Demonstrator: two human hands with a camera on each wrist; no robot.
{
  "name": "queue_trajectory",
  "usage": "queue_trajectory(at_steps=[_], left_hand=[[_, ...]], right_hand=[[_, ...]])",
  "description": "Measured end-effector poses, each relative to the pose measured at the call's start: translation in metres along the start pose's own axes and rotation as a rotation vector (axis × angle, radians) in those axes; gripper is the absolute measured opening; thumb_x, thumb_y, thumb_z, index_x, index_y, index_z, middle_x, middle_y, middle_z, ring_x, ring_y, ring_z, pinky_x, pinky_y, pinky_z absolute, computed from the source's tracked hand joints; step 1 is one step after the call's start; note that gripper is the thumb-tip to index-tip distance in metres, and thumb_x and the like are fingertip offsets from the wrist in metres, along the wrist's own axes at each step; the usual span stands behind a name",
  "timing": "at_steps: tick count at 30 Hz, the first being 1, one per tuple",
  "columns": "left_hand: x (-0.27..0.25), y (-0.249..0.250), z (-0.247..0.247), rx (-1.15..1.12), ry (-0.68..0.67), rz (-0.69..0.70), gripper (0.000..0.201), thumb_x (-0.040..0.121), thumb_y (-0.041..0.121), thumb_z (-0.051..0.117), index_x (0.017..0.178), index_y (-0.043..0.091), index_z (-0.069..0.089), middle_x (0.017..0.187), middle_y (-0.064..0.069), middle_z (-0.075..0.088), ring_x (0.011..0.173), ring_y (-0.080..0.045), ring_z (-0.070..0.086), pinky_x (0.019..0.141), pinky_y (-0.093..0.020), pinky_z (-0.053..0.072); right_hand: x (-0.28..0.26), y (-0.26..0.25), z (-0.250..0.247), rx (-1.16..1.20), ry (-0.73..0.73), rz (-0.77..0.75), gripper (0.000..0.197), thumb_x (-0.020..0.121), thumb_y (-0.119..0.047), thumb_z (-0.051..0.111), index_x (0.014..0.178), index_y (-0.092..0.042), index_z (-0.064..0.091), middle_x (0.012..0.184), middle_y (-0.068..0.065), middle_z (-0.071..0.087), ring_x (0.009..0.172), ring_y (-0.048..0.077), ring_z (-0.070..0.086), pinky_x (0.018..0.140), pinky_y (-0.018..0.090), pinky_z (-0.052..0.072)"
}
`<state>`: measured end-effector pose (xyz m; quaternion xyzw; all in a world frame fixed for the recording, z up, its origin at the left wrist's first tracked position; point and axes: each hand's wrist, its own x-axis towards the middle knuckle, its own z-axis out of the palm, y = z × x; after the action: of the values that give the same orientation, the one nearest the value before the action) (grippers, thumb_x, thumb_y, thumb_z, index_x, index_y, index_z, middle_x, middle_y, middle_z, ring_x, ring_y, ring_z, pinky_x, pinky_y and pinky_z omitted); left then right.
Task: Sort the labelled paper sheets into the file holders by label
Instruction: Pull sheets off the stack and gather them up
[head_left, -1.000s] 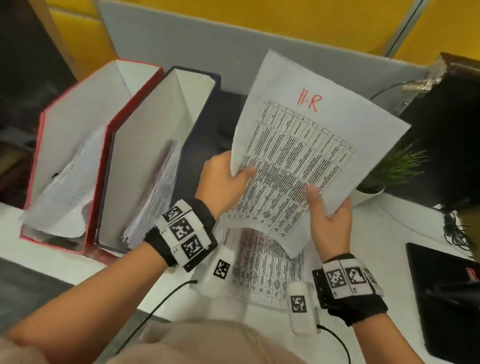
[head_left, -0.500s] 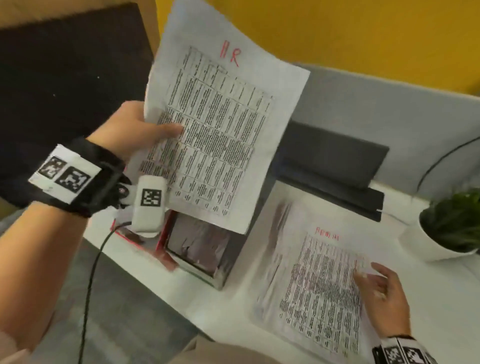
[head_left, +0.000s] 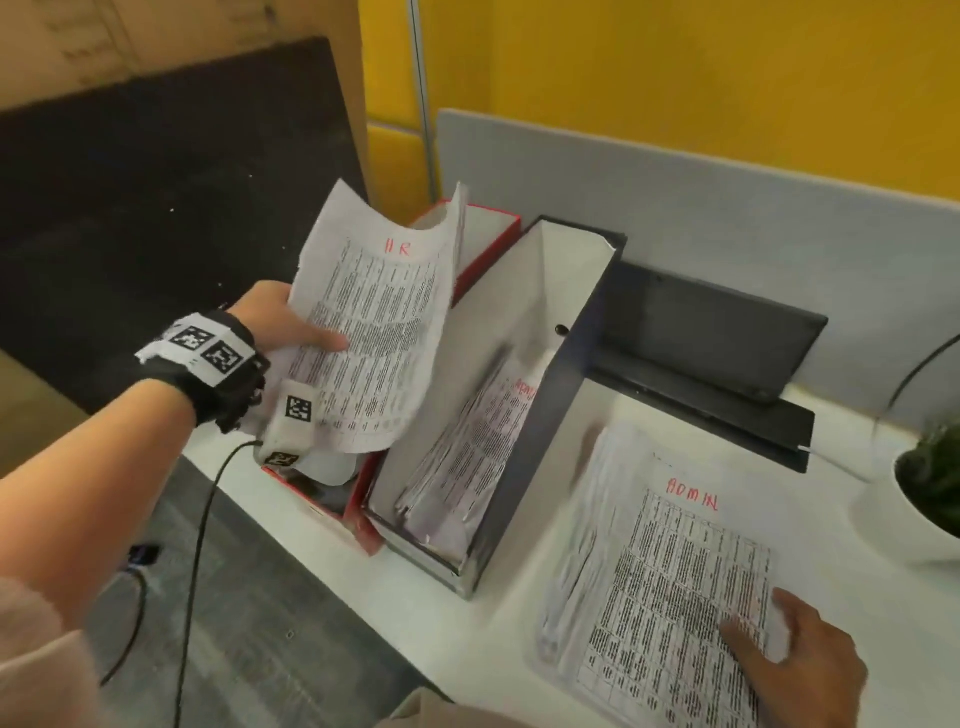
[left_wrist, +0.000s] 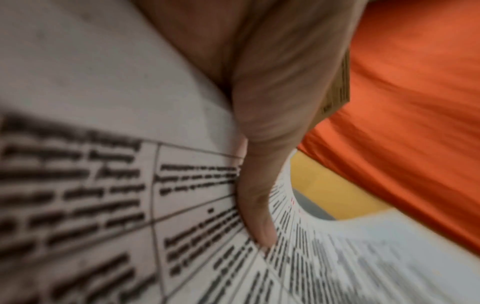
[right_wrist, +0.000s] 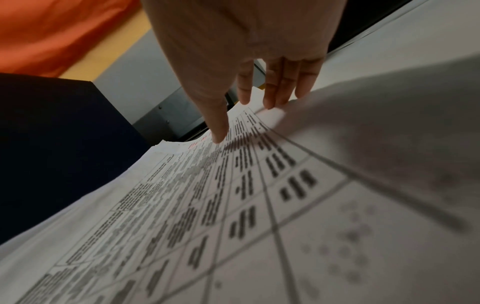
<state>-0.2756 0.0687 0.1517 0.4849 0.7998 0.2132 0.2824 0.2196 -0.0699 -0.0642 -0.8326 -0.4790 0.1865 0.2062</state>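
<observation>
Two file holders (head_left: 467, 395), head view only

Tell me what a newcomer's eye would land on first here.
Probably the curled HR sheet pinched in the left hand above the red file holder. Next, the right hand resting flat on the ADMIN stack, beside the dark file holder.

An office: a white table (head_left: 519, 613) set against a grey partition screen (head_left: 675, 176) below a yellow wall (head_left: 675, 67), with cardboard file holders (head_left: 566, 332) of printed sheets, a closed dark laptop (head_left: 711, 332) and a small potted plant (head_left: 930, 483).
</observation>
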Motion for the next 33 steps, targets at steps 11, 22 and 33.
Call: queue_trajectory(at_steps=[11,22,33], left_hand=[[0.026,0.000,0.070,0.601,-0.037,0.108,0.057,0.064,0.017,0.084,0.115,0.005,0.061,0.097,-0.010,0.063,0.088,-0.025,0.058,0.076,-0.031,0.045],[0.042,0.015,0.074,0.500,0.035,0.130,0.039,0.079,0.018,0.071,0.116,0.011,0.058,0.116,-0.010,0.060,0.105,-0.026,0.057,0.093,-0.036,0.047],[-0.049,0.119,0.088,-0.234,0.113,0.599,0.007,0.089,0.017,0.059,0.095,0.019,0.062,0.096,0.002,0.063,0.081,-0.007,0.058,0.073,-0.014,0.047]], right_hand=[[0.000,-0.002,-0.001,-0.085,-0.059,0.190,0.105,0.052,-0.042,0.087,0.140,-0.010,0.038,0.130,0.028,0.041,0.123,0.039,0.034,0.105,0.046,0.030],[0.009,-0.003,-0.002,-0.073,-0.108,0.291,0.117,0.046,-0.042,0.090,0.141,-0.008,0.030,0.128,0.030,0.037,0.122,0.044,0.034,0.102,0.053,0.034],[0.007,-0.002,-0.005,-0.004,-0.125,0.251,0.112,0.055,-0.035,0.088,0.144,-0.008,0.026,0.136,0.023,0.033,0.128,0.039,0.028,0.105,0.050,0.031]])
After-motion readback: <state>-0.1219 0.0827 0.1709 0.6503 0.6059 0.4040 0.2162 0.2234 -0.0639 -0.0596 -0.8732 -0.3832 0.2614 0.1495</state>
